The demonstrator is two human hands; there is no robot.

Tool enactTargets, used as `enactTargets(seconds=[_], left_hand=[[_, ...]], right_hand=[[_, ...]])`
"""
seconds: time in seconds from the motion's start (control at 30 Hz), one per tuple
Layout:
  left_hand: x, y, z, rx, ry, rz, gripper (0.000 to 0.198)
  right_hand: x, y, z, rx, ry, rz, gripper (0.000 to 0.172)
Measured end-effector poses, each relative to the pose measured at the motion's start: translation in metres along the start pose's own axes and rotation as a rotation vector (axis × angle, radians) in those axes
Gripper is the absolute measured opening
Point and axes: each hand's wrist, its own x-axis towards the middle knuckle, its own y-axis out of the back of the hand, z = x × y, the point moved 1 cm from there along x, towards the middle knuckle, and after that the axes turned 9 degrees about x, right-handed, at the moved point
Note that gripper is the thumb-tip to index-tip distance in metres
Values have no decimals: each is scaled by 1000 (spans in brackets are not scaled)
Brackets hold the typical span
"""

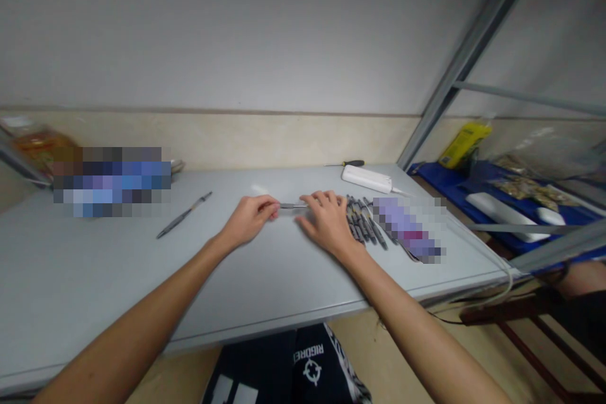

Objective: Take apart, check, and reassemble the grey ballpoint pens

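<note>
My left hand [253, 221] pinches the end of a grey pen [290, 206] that lies level just above the table. The pen's slim bright end points right, toward my right hand [327, 218]. Thumb and fingers of that hand are spread around the tip; whether they touch it cannot be made out. Right beside the right hand is a pile of similar grey pens [367, 224], partly hidden by it. Farther left, a single grey pen [184, 214] lies slantwise on the table [227, 303].
A white power strip [367, 178] and a screwdriver [353, 164] lie near the wall. Blurred-out items sit at left and right. Beyond the bed-frame post [445, 95] is a blue surface with a yellow packet [466, 144]. Another person's arm [584, 278] shows at right.
</note>
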Motion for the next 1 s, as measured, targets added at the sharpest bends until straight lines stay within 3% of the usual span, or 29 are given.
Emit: enactTargets(seconds=[0.07, 0.13, 0.27, 0.33, 0.4, 0.47, 0.53, 0.63, 0.7, 0.8, 0.9, 1.0], left_hand=[[-1, -4, 5, 88, -19, -13, 37], [-2, -6, 10, 221, -97, 23, 39], [-7, -10, 20, 561, -295, 160, 32], [-10, -13, 24, 716, -380, 162, 37], [-13, -18, 29, 835, -468, 139, 42], [-16, -20, 33, 918, -528, 169, 35], [-16, -21, 36, 974, -560, 241, 21], [-17, -20, 36, 1015, -615, 384, 21], [-18, -19, 34, 1015, -663, 462, 28], [-19, -19, 28, 1000, -663, 477, 31], [-18, -22, 24, 981, -558, 385, 28], [-16, -24, 25, 951, -359, 220, 23]], right_hand=[[0, -3, -7, -129, 15, -91, 23], [1, -6, -11, -183, -23, -150, 26], [6, -9, -11, -112, -227, -182, 28], [10, -6, -9, 50, -295, -212, 29], [13, -2, -9, 339, -312, -325, 29], [14, 4, -12, 698, -360, -534, 31], [12, 9, -17, 991, -502, -775, 33], [8, 12, -28, 1117, -578, -963, 29], [7, 10, -35, 953, -534, -907, 28], [7, 5, -42, 581, -357, -706, 26], [6, 2, -48, 270, -257, -571, 25], [3, 0, -50, 2, -203, -445, 29]])
